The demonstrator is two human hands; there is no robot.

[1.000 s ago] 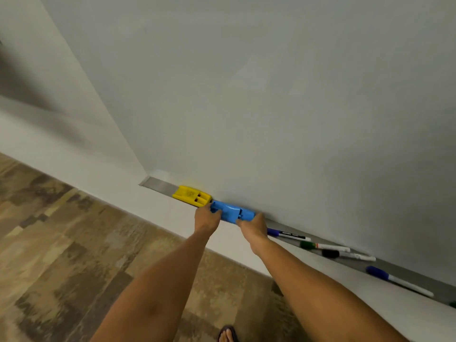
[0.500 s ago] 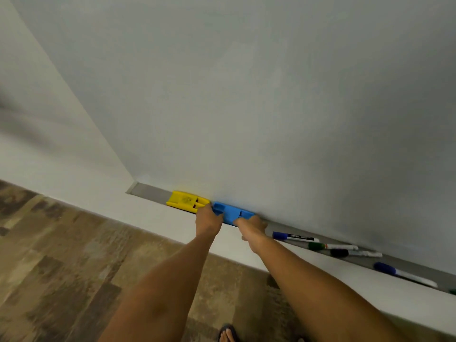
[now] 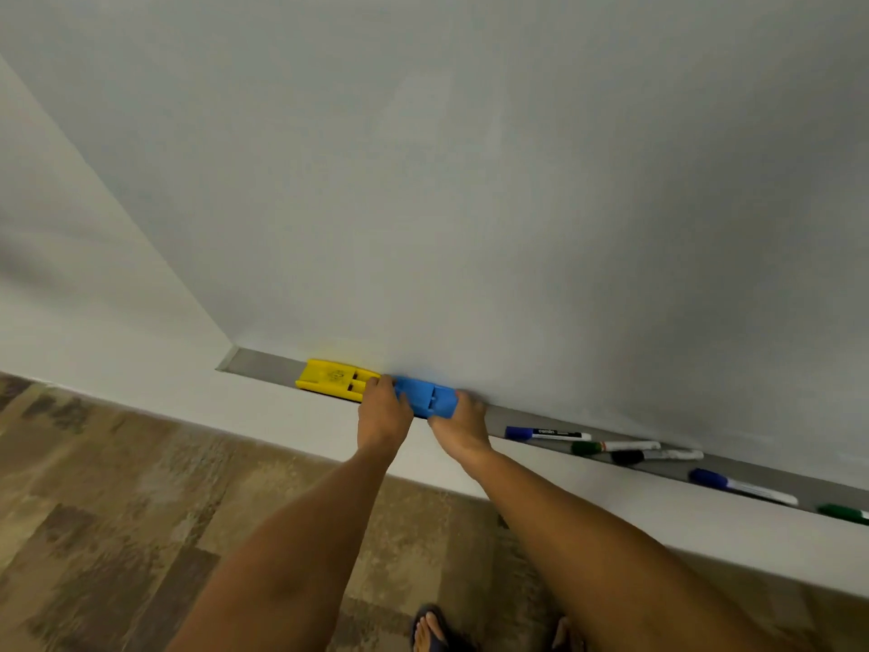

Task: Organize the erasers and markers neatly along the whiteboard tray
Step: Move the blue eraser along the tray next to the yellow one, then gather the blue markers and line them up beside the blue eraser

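A grey whiteboard tray (image 3: 263, 367) runs from centre left down to the right edge. On it lies a yellow eraser (image 3: 329, 376), with a blue eraser (image 3: 425, 397) right beside it. My left hand (image 3: 383, 418) grips the blue eraser's left end, touching the yellow one. My right hand (image 3: 458, 428) holds its right end. Further right lie a blue-capped marker (image 3: 545, 434), a green-capped marker (image 3: 613, 447), a black-capped marker (image 3: 656, 456), another blue-capped marker (image 3: 740, 486) and a green marker (image 3: 844, 514) at the frame edge.
The whiteboard (image 3: 470, 181) fills the upper frame, with a white wall (image 3: 70, 298) at left and below the tray. A wood-pattern floor (image 3: 117, 510) lies below, and my sandalled foot (image 3: 430, 630) shows at the bottom.
The view has shifted, showing more of the tray's left end. Both hands stay on the blue eraser beside the yellow one.
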